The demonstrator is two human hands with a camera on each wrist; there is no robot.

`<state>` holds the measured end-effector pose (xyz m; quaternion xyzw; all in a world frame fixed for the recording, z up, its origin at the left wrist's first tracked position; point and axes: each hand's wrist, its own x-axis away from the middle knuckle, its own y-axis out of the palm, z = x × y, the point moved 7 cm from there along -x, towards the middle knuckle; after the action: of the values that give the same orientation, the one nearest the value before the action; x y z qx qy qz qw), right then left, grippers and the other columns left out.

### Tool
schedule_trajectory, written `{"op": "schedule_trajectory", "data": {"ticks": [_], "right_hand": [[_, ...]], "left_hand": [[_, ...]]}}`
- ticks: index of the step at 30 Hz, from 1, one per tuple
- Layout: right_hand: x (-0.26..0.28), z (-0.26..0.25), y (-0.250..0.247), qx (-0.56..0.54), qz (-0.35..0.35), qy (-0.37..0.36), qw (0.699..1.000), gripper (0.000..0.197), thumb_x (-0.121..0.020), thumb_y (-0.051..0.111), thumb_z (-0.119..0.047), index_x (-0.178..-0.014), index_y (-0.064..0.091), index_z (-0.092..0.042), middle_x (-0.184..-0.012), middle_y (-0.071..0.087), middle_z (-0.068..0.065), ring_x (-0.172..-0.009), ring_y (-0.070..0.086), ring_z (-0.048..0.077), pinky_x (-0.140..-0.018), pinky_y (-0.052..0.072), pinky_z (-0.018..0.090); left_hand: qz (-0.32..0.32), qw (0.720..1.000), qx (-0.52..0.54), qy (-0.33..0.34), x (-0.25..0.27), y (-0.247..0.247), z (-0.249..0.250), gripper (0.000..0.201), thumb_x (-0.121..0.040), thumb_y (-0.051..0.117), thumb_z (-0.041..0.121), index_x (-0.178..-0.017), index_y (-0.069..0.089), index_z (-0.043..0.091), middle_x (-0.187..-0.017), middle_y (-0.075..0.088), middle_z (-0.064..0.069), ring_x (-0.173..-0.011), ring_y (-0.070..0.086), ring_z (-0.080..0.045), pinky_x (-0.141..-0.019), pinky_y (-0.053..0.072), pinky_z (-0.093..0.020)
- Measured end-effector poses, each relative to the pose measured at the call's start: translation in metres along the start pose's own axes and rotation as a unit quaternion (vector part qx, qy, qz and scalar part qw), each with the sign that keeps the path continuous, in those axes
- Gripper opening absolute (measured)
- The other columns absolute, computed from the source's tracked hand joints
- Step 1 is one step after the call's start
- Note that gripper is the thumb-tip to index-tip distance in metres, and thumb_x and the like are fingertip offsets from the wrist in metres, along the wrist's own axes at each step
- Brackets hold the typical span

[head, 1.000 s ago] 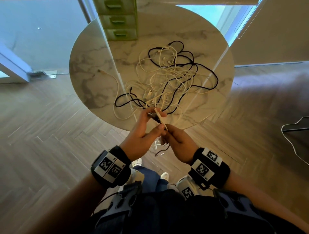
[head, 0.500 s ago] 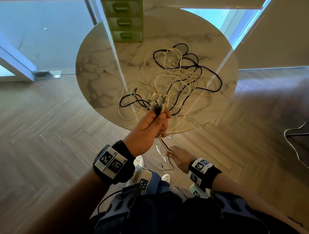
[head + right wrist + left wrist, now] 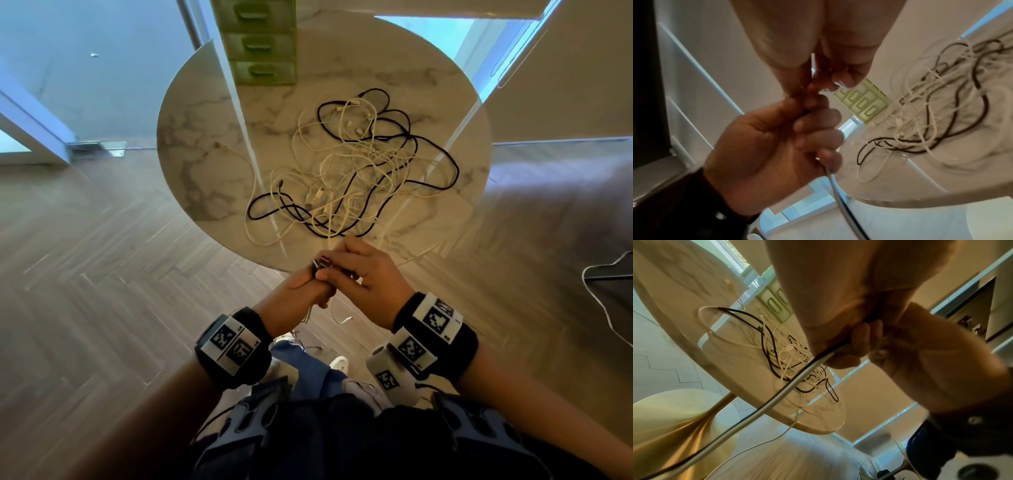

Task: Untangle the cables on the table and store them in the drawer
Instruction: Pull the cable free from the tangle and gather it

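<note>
A tangle of black and white cables (image 3: 352, 164) lies on the round marble table (image 3: 198, 144). A black and a white cable (image 3: 777, 395) run side by side out of my left hand (image 3: 305, 284), which grips them in a fist just off the table's near edge. Their plug ends (image 3: 320, 263) stick out above that fist. My right hand (image 3: 356, 270) lies over the left one and pinches the cables at those ends. Below the left fist (image 3: 777, 146) the pair of cables (image 3: 838, 199) hangs down. A green drawer unit (image 3: 260, 44) stands at the table's far side, its drawers closed.
A loose white cable end (image 3: 219, 145) lies apart at the table's left. The table stands on a gold pedestal (image 3: 684, 431) over a wooden herringbone floor (image 3: 102, 274). A dark object with a white cord (image 3: 609, 284) sits on the floor at the right.
My right hand came up from low beside my leg and closed over the left hand at the plug ends. The left hand drew back from the table edge towards me.
</note>
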<state>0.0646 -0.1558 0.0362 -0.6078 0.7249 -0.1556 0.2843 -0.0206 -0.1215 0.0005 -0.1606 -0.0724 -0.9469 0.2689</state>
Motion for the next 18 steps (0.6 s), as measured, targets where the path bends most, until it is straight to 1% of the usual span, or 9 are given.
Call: {"op": "schedule_trajectory", "data": {"ticks": [3, 5, 7, 8, 10, 11, 13, 15, 18], "right_hand": [[0.0, 0.012, 0.005, -0.053, 0.013, 0.003, 0.999, 0.026, -0.088, 0.056, -0.024, -0.105, 0.069, -0.01, -0.088, 0.053, -0.003, -0.079, 0.051, 0.005, -0.073, 0.041, 0.011], [0.001, 0.017, 0.011, -0.074, 0.001, 0.025, 0.997, 0.031, -0.087, 0.056, -0.029, -0.115, 0.064, -0.018, -0.095, 0.054, -0.003, -0.086, 0.054, 0.007, -0.078, 0.045, 0.014], [0.003, 0.026, 0.023, -0.132, -0.031, 0.106, 0.985, 0.046, -0.084, 0.056, -0.039, -0.128, 0.047, -0.032, -0.113, 0.05, -0.007, -0.102, 0.052, 0.003, -0.088, 0.046, 0.017], [0.003, 0.028, 0.03, -0.191, -0.052, 0.149, 0.969, 0.052, -0.084, 0.057, -0.04, -0.132, 0.038, -0.034, -0.122, 0.048, -0.008, -0.111, 0.051, 0.002, -0.094, 0.045, 0.02], [0.004, 0.026, 0.046, -0.274, -0.097, 0.164, 0.943, 0.053, -0.088, 0.057, -0.028, -0.135, 0.033, -0.022, -0.126, 0.051, -0.005, -0.118, 0.051, 0.006, -0.099, 0.045, 0.027], [0.004, 0.024, 0.053, -0.272, -0.126, 0.155, 0.941, 0.043, -0.091, 0.055, -0.019, -0.131, 0.037, -0.017, -0.119, 0.056, -0.004, -0.113, 0.055, 0.007, -0.097, 0.046, 0.027], [0.007, 0.026, 0.073, -0.189, -0.206, 0.154, 0.948, 0.017, -0.096, 0.046, -0.012, -0.109, 0.049, -0.021, -0.099, 0.063, -0.002, -0.092, 0.06, 0.004, -0.087, 0.045, 0.02], [0.019, 0.045, 0.095, -0.09, -0.28, 0.175, 0.94, 0.016, -0.099, 0.038, -0.013, -0.097, 0.053, -0.02, -0.082, 0.061, -0.002, -0.077, 0.057, 0.007, -0.076, 0.039, 0.014], [0.043, 0.091, 0.113, -0.029, -0.289, 0.246, 0.925, 0.021, -0.098, 0.037, -0.011, -0.102, 0.056, -0.003, -0.087, 0.064, 0.012, -0.085, 0.059, 0.024, -0.07, 0.034, 0.012]], "left_hand": [[0.0, 1.0, 0.007, -0.003, 0.001, -0.007, -0.005, 0.019, -0.092, 0.041, 0.009, -0.074, 0.044, 0.013, -0.067, 0.042, 0.001, -0.056, 0.041, 0.0, -0.057, 0.04, -0.013], [0.009, 1.0, 0.023, -0.009, 0.001, -0.014, -0.008, 0.014, -0.087, 0.043, 0.014, -0.073, 0.045, 0.014, -0.062, 0.042, 0.007, -0.054, 0.039, 0.0, -0.056, 0.037, -0.016], [0.012, 0.997, 0.079, -0.02, -0.001, -0.021, -0.007, 0.02, -0.091, 0.042, 0.008, -0.072, 0.044, 0.013, -0.055, 0.041, 0.012, -0.05, 0.036, -0.001, -0.055, 0.031, -0.019], [0.01, 0.994, 0.105, -0.019, -0.003, -0.025, -0.005, 0.023, -0.092, 0.042, 0.008, -0.07, 0.045, 0.014, -0.052, 0.042, 0.012, -0.05, 0.037, -0.001, -0.055, 0.03, -0.019], [0.006, 0.993, 0.116, -0.001, -0.008, -0.029, 0.004, 0.021, -0.084, 0.044, 0.016, -0.065, 0.049, 0.02, -0.053, 0.044, 0.011, -0.052, 0.04, -0.003, -0.055, 0.034, -0.018], [-0.002, 0.994, 0.109, 0.01, -0.01, -0.03, 0.01, 0.023, -0.082, 0.044, 0.018, -0.062, 0.051, 0.025, -0.054, 0.042, 0.012, -0.052, 0.039, -0.003, -0.055, 0.033, -0.018], [-0.03, 0.995, 0.095, 0.031, -0.013, -0.029, 0.026, 0.029, -0.081, 0.044, 0.019, -0.056, 0.053, 0.031, -0.054, 0.039, 0.013, -0.051, 0.035, -0.002, -0.054, 0.029, -0.018], [-0.075, 0.99, 0.099, 0.068, -0.014, -0.025, 0.049, 0.029, -0.08, 0.044, 0.018, -0.055, 0.049, 0.032, -0.055, 0.035, 0.013, -0.052, 0.03, -0.004, -0.054, 0.023, -0.021], [-0.11, 0.986, 0.068, 0.11, -0.012, -0.023, 0.074, 0.027, -0.081, 0.041, 0.015, -0.059, 0.044, 0.031, -0.057, 0.033, 0.012, -0.054, 0.027, -0.007, -0.055, 0.025, -0.022]]}}
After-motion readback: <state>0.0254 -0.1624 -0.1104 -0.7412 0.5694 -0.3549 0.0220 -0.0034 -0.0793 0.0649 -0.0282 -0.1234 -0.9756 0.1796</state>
